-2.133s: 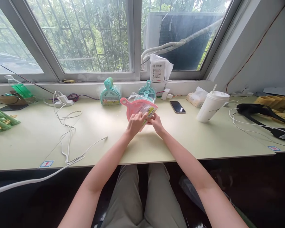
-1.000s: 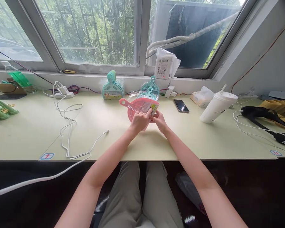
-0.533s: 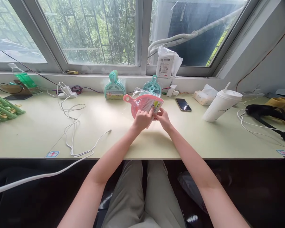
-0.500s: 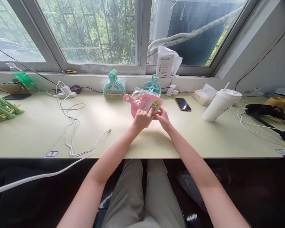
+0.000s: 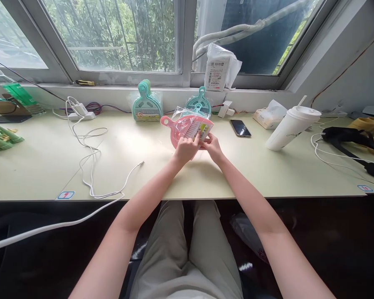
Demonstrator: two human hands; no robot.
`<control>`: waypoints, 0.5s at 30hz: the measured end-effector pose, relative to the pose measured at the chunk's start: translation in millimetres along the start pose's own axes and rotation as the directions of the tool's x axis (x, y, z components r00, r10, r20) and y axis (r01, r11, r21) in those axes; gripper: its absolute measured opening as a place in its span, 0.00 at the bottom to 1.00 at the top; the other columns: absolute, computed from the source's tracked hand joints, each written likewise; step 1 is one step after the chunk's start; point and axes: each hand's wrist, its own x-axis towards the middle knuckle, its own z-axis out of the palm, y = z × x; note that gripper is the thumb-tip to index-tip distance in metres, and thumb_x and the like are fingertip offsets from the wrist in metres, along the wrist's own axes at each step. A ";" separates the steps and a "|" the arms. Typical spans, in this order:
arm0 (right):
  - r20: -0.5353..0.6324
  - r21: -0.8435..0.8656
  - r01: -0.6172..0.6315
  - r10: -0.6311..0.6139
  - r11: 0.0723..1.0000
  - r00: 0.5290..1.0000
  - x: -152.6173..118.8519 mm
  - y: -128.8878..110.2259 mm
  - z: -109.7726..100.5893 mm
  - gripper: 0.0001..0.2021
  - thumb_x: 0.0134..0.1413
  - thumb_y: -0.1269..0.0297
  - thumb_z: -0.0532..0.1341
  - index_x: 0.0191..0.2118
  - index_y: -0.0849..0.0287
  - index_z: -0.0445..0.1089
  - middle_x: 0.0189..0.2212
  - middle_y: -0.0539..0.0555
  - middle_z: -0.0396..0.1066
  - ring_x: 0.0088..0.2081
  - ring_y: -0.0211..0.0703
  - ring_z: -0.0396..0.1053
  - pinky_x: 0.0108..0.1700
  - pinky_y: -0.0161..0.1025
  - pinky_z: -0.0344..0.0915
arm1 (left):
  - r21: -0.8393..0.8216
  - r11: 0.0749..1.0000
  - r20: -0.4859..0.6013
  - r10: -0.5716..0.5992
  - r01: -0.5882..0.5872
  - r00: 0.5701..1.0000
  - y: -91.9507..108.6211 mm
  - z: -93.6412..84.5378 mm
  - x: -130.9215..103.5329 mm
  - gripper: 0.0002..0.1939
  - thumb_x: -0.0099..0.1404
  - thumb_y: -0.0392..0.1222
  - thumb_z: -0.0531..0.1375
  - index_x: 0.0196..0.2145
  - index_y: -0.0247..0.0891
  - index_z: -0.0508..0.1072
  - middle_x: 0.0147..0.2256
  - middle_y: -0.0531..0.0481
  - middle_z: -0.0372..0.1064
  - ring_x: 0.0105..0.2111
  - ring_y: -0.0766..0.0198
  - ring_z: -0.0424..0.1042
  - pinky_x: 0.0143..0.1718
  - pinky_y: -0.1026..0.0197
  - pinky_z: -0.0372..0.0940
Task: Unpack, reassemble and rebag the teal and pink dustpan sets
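Observation:
A pink dustpan and brush set in clear plastic wrap is held up over the table, tilted, its round handle hole to the left. My left hand grips its lower edge, with a finger lying across the printed label. On the right, my right hand pinches the wrapped set by its label end. Right behind it are teal dustpan sets, partly hidden by the pink one. Farther left, a stack of teal dustpan sets stands against the wall below the sill.
A phone, a tissue box and a leaning white cup stand to the right. White cables trail over the left side. A wrapped box rests on the sill; black straps lie far right.
The view has tipped slightly downward, so things sit higher in the picture, apart from a small shift. Both hands keep their hold on the pink dustpan set.

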 end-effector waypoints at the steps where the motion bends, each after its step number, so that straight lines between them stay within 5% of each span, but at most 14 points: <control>1: -0.003 -0.002 -0.005 0.005 1.000 1.000 0.2 0.7 -0.1 0.33 0.32 0.49 0.75 0.45 0.57 0.68 0.31 0.52 0.78 0.33 0.47 0.76 0.40 0.50 0.77 | -0.011 1.000 -0.002 -0.002 0.002 1.000 0.5 1.0 -0.4 0.28 0.69 0.35 0.46 0.65 0.33 0.58 0.31 0.35 0.73 0.32 0.53 0.74 0.39 0.50 0.61; 11: -0.078 0.025 0.018 -0.016 1.000 0.997 2.9 4.4 -5.5 0.31 0.35 0.50 0.74 0.45 0.56 0.67 0.33 0.53 0.77 0.36 0.48 0.76 0.43 0.52 0.76 | -0.013 0.993 -0.050 0.116 -0.117 0.992 -4.2 -4.0 -2.4 0.26 0.71 0.38 0.46 0.65 0.43 0.60 0.32 0.41 0.72 0.32 0.58 0.73 0.41 0.53 0.61; 15: -0.088 0.049 0.039 -0.034 0.998 0.996 3.5 3.0 -6.8 0.29 0.35 0.50 0.74 0.43 0.56 0.67 0.33 0.53 0.77 0.36 0.47 0.76 0.41 0.50 0.76 | 0.014 0.991 -0.025 0.131 -0.130 0.991 -7.6 -9.9 -1.6 0.24 0.70 0.35 0.46 0.60 0.38 0.66 0.32 0.40 0.72 0.33 0.57 0.73 0.41 0.54 0.60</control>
